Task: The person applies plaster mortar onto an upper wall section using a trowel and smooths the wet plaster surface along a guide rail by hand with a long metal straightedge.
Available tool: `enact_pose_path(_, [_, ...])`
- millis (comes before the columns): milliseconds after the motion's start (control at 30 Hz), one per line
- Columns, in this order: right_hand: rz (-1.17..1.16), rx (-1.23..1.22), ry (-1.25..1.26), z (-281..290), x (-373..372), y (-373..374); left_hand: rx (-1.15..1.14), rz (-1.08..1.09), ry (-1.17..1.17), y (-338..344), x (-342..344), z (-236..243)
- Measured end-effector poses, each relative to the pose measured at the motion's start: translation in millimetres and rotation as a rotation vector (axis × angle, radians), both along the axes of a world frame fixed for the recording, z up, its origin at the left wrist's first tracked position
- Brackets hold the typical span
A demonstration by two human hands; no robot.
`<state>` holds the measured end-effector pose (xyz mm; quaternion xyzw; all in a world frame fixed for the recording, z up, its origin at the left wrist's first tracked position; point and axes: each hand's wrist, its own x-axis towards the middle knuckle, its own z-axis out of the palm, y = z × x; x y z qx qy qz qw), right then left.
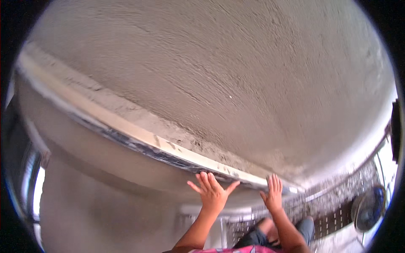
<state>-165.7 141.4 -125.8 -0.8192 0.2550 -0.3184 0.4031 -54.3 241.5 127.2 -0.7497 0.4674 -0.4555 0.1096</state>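
Note:
A long straightedge (149,140), pale on top with a dark, smeared front side, slants across the wet grey plaster wall (228,76). My left hand (211,195) has its fingers spread, their tips at the lower side of the straightedge. Farther right, near the bar's right end, my right hand (274,195) lies with fingers stretched out against it. Neither hand is wrapped round the bar. A strip of rough mortar (126,109) runs along the bar's upper edge, and the plaster above shows coarse streaks.
At the lower right stands a round dark bucket or tub (370,208), beside a slatted or perforated platform (331,221) under my legs. Smoother grey wall (101,202) lies below the bar. A bright opening (39,192) shows at the far left.

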Motion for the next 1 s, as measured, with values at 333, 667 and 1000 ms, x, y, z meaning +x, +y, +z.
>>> enact_pose_path(333, [0.034,0.336,-0.087,163.3,-7.0,-6.9,0.045,-0.034,0.068,21.3,4.9,1.3])
enact_pose_path(667, [-0.080,0.448,0.004,176.6,-9.3,-14.0,-0.025,-0.252,0.620,25.2,-64.8,51.3])
enact_pose_path(1000, [-0.093,0.374,-0.040,173.3,-5.6,-6.0,-0.135,0.329,1.562,-37.0,-41.7,50.9])
